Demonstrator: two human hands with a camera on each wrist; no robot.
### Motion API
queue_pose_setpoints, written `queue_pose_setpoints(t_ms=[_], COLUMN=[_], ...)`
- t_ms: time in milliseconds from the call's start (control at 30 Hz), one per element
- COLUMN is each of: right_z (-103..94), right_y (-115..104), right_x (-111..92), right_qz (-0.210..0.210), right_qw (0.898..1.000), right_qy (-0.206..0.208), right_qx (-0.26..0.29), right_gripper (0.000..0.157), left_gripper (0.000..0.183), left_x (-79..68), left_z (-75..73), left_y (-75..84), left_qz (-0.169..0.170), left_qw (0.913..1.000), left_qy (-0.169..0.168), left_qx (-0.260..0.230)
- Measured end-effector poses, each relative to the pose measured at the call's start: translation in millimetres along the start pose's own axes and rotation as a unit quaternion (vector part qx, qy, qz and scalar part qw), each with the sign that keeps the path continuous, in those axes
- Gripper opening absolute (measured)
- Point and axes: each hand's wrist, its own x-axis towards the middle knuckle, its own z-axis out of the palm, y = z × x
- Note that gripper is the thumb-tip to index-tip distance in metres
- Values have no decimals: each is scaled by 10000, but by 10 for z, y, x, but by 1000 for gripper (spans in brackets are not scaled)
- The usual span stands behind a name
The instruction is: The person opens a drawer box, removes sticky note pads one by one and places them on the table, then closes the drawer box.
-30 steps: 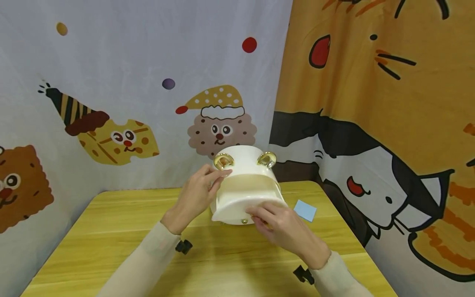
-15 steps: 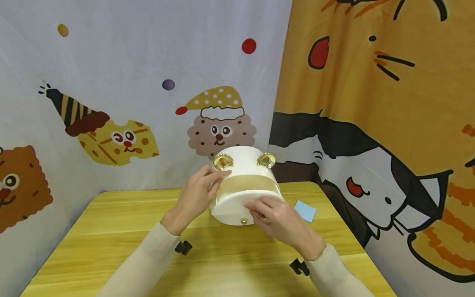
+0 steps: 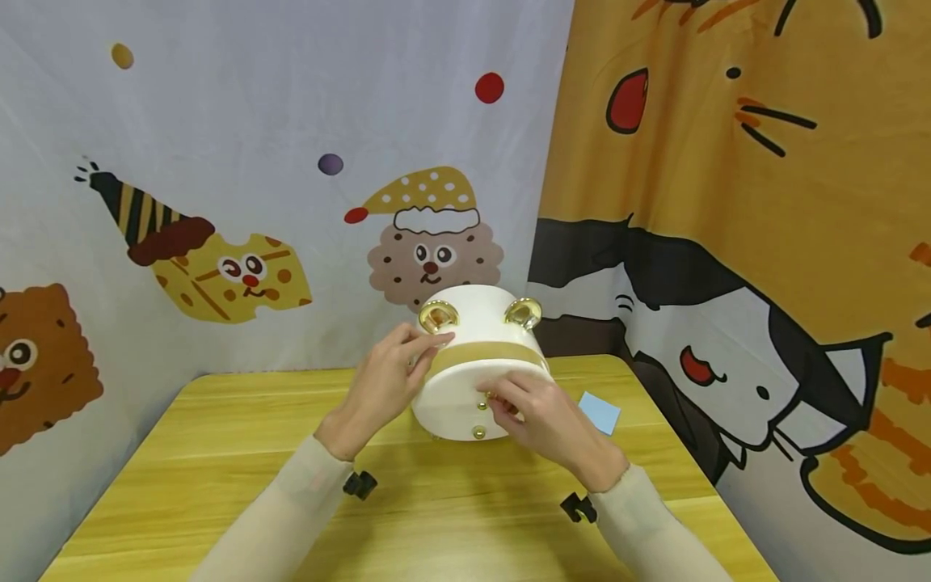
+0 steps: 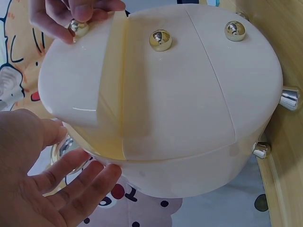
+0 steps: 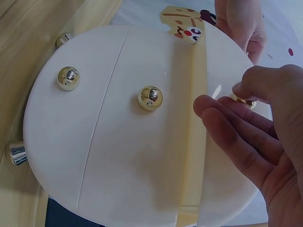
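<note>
A white, rounded drawer box [image 3: 476, 311] with two gold ears stands on the table. Its top drawer [image 3: 447, 392] sticks out a little, showing a yellowish strip of its inside behind the front panel. In the right wrist view, the thumb and fingers of my right hand [image 3: 545, 416] pinch the top drawer's round gold knob [image 5: 248, 103]. My left hand [image 3: 389, 372] touches the box's left side by the gold ear [image 3: 438, 316], its fingers fairly straight. Below, the middle knob [image 4: 160, 40] and bottom knob [image 4: 235, 30] sit on drawers that look flush.
A light blue square of paper [image 3: 600, 413] lies on the wooden table [image 3: 254, 461], right of the box. Short gold feet [image 4: 289, 98] hold the box up. Behind the table hangs a printed cartoon curtain [image 3: 254, 105].
The top drawer has slid inward, away from me, so its opening is much narrower. My right hand has moved forward with the knob, while the left hand has stayed in place.
</note>
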Motion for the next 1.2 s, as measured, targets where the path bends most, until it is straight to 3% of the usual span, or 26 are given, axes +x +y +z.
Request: queue_pose_setpoints(t_ms=[1200], right_z=[168], right_y=[148], right_x=[73], right_qz=[418], right_qw=[9990], right_qy=[-12], right_qx=[186], right_gripper=[37], left_gripper=[31], left_x=[-25], left_z=[-5], left_y=[28], left_qz=[-225], left_qw=[9995], left_qy=[-128], left_qx=[-202])
